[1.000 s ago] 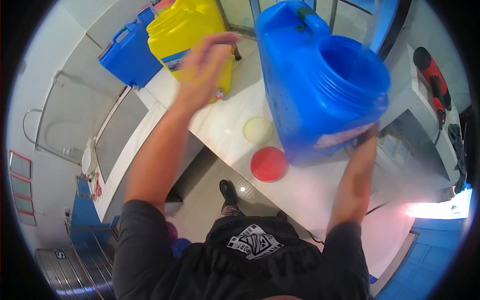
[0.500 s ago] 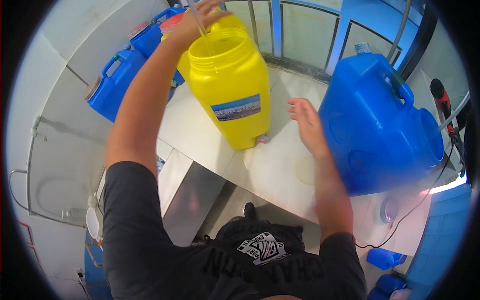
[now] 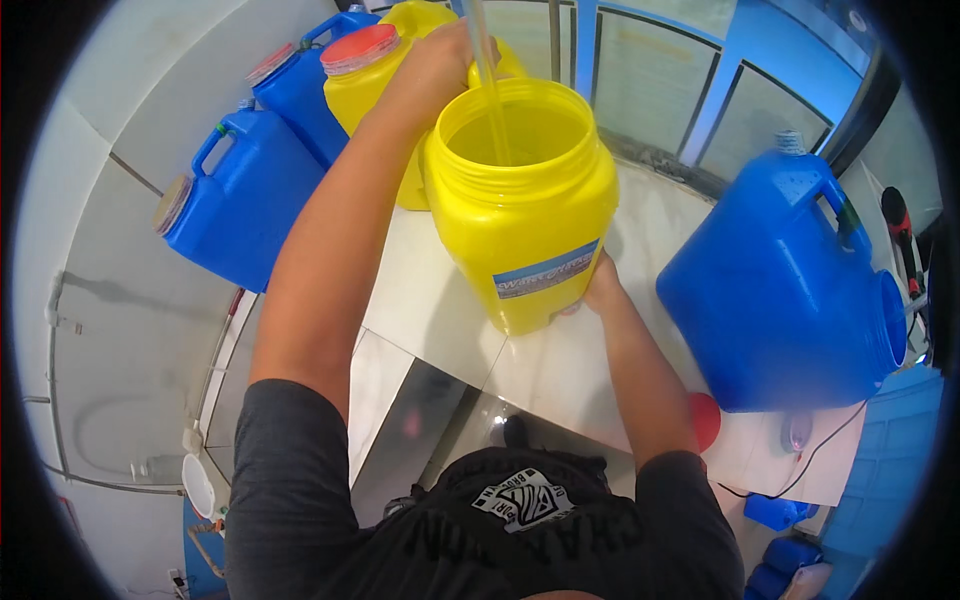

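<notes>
An open yellow jug (image 3: 525,215) with no cap stands upright on the white counter (image 3: 430,300) in front of me. My left hand (image 3: 440,60) grips it at the rear top, by the handle. A thin clear tube or stream (image 3: 488,80) runs down into its mouth beside that hand. My right hand (image 3: 602,285) presses on the jug's lower right side, fingers hidden behind it. A large blue jug (image 3: 790,290) lies tipped on its side to the right, apart from both hands.
Two capped blue jugs (image 3: 240,200) (image 3: 300,85) and a yellow jug with a red cap (image 3: 365,70) stand at the back left. A red cap (image 3: 705,420) lies near the counter's front edge. Windows line the far side; a cable trails at the right.
The yellow jug, held up in the air half a second ago, now stands on the counter. My right hand left the blue jug, which now lies at the right, and went to the yellow jug.
</notes>
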Tool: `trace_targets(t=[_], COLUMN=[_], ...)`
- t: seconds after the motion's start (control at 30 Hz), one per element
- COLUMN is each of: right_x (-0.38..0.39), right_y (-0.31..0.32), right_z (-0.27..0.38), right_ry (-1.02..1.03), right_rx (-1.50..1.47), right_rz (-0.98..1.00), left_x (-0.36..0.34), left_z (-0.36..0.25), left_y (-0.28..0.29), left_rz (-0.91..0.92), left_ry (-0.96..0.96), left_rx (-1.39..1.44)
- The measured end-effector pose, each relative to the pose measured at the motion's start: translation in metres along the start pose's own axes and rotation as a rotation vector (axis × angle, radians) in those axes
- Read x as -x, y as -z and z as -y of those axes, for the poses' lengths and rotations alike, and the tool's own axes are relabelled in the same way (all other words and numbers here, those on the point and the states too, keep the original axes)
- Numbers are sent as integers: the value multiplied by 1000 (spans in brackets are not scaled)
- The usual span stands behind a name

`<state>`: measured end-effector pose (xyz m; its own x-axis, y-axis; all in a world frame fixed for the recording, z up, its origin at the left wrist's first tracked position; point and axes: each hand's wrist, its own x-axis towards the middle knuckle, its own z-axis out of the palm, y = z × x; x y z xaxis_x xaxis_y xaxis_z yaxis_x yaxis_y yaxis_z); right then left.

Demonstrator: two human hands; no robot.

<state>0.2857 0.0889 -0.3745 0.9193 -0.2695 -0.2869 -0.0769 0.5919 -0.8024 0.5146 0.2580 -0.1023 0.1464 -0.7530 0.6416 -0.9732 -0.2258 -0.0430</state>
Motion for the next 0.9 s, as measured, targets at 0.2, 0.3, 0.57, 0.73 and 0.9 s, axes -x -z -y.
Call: trace_targets(t=[0.2, 0.3, 0.57, 0.73, 0.9], right_x=[-5, -5, 3, 4, 9], right_y=[10, 10, 0, -9, -14], right_z=[-8, -6, 1, 12, 15], right_ry=[112, 24, 36, -13, 5], right_rx=[-80, -100, 4, 48, 23], right_rz=[189, 144, 84, 74, 131], left_x=[38, 74, 91, 36, 1], left_z=[19, 44, 97, 52, -6], left_y=[20, 17, 51, 57, 9], left_rz=[-93, -43, 239, 63, -92], left_ry=[211, 293, 462, -135, -54], left_rx=[-221, -846, -711, -148, -86])
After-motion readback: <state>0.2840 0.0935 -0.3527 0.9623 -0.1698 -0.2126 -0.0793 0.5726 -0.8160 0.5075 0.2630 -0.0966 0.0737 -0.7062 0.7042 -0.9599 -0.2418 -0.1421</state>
